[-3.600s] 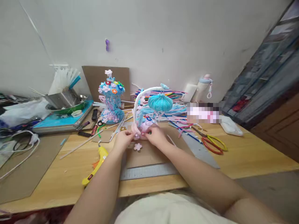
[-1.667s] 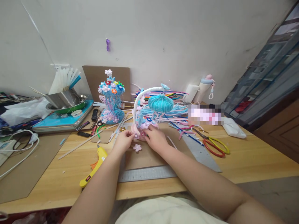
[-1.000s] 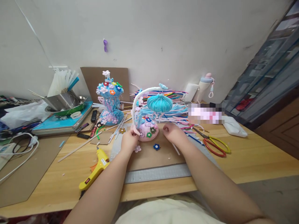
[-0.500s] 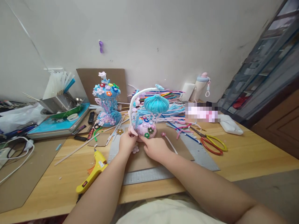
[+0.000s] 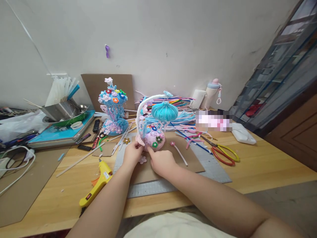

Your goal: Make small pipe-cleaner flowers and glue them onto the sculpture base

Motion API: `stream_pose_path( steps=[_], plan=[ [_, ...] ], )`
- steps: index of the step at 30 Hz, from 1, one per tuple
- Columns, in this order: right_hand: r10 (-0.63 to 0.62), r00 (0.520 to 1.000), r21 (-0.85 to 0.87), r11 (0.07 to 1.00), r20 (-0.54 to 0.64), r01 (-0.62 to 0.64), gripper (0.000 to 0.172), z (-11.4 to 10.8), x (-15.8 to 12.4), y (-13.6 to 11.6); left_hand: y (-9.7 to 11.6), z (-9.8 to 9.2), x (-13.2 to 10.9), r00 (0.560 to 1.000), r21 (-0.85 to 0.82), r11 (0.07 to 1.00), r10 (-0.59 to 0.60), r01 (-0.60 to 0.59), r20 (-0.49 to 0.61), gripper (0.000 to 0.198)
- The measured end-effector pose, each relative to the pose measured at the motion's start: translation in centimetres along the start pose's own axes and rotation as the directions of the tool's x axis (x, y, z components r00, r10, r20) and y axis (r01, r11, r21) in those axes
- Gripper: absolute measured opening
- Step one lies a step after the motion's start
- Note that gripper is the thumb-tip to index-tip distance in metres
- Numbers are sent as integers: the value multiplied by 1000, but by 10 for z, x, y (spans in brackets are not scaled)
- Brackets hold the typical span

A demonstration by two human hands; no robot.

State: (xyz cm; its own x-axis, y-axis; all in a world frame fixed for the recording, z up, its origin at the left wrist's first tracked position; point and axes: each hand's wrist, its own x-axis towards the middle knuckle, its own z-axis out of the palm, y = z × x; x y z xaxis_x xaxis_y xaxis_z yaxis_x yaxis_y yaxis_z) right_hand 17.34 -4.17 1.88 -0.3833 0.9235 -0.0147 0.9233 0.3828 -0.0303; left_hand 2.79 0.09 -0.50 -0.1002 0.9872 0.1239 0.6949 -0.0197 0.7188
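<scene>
A fuzzy pipe-cleaner ornament (image 5: pixel 155 140) stands on the cardboard in front of me. It has a round pink base with small flowers, a curved white stem (image 5: pixel 139 114) and a turquoise pleated shade (image 5: pixel 164 111) hanging from the arch. My left hand (image 5: pixel 132 155) is closed at the left of the base, pinching a pale pink piece at the foot of the stem; its fingertips are partly hidden. With its index finger stretched to the base's front edge, my right hand (image 5: pixel 162 162) keeps the other fingers curled. A pale pink flower (image 5: pixel 143 160) lies between my hands.
A yellow glue gun (image 5: pixel 99 185) lies left of my left forearm. Scissors (image 5: pixel 225 155) with red and yellow handles rest at the right. Behind stand a finished-looking blue flowered ornament (image 5: pixel 114 109) and loose pipe cleaners (image 5: pixel 182 116). A flower on a stem (image 5: pixel 179 153) lies beside my right hand.
My right hand's index finger now points straighter at the base, with the other fingers more curled. My left hand stays at the stem's foot. The whole view has shifted slightly.
</scene>
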Motion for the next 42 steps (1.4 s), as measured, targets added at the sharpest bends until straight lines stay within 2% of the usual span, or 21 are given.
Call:
stream_pose_path(
  steps=[9,12,15,16,18,20,22,23,24,25,27,29,30,31,33,34,35,37,39,40,42],
  plan=[
    [-4,999,4,1000,-36,4,60,4,0,1,7,1,-2,997,-30,997,-67,66,-26,22],
    [-9,990,87,996,-140,21,49,2,-2,7,7,0,-2,997,-74,994,-76,75,-12,22],
    [102,951,262,965,-292,-23,31,-1,-1,17,8,-2,-4,997,-129,989,-70,71,15,23],
    [160,934,353,935,-319,-39,27,-2,0,22,9,-3,-6,997,-143,987,-67,70,23,24],
    [240,939,609,792,-246,-43,25,-4,4,30,13,-7,-13,997,-163,984,-61,67,39,26],
    [193,979,817,573,-65,-59,33,-6,7,37,21,-13,-26,998,-166,985,-42,49,44,26],
    [60,994,900,422,90,-107,44,-9,7,39,28,-20,-45,1000,-130,991,17,-17,-6,22],
    [-18,989,927,353,145,-129,46,-11,5,40,31,-23,-56,984,-6,988,154,-155,-90,19],
    [-97,978,951,270,182,-150,45,-13,3,39,33,-27,-66,940,126,955,290,-270,-179,15],
    [-195,958,973,133,212,-188,40,-16,0,38,33,-29,-77,872,237,896,427,-374,-239,12],
    [-373,902,950,-130,217,-283,27,-20,-7,35,31,-33,-94,689,417,748,652,-516,-318,13],
    [-476,855,899,-255,204,-357,20,-23,-13,31,26,-36,-105,573,506,627,769,-592,-282,23],
    [-500,842,883,-279,202,-377,18,-23,-16,29,24,-37,-108,547,524,587,799,-616,-252,27],
    [-513,835,872,-294,201,-391,18,-22,-17,27,22,-39,-111,544,529,565,811,-633,-216,30],
    [-508,840,867,-314,191,-387,17,-20,-19,22,18,-45,-114,577,510,588,791,-628,-202,33],
    [-486,853,873,-314,188,-372,17,-19,-19,20,16,-50,-115,619,500,633,754,-592,-221,33],
    [-456,869,885,-302,192,-354,17,-18,-19,18,12,-57,-116,668,489,697,693,-524,-271,32],
    [-379,900,913,-250,214,-322,17,-16,-19,13,0,-72,-119,791,517,813,491,-266,-365,33],
    [-315,917,929,-193,245,-314,16,-14,-18,8,-17,-87,-122,896,631,776,278,3,-346,46],
    [-296,921,934,-172,253,-312,14,-12,-18,5,-27,-93,-124,923,683,723,184,106,-338,56],
    [-282,926,945,-137,251,-298,12,-7,-18,0,-47,-100,-128,959,753,628,36,196,-280,72]
  ],
)
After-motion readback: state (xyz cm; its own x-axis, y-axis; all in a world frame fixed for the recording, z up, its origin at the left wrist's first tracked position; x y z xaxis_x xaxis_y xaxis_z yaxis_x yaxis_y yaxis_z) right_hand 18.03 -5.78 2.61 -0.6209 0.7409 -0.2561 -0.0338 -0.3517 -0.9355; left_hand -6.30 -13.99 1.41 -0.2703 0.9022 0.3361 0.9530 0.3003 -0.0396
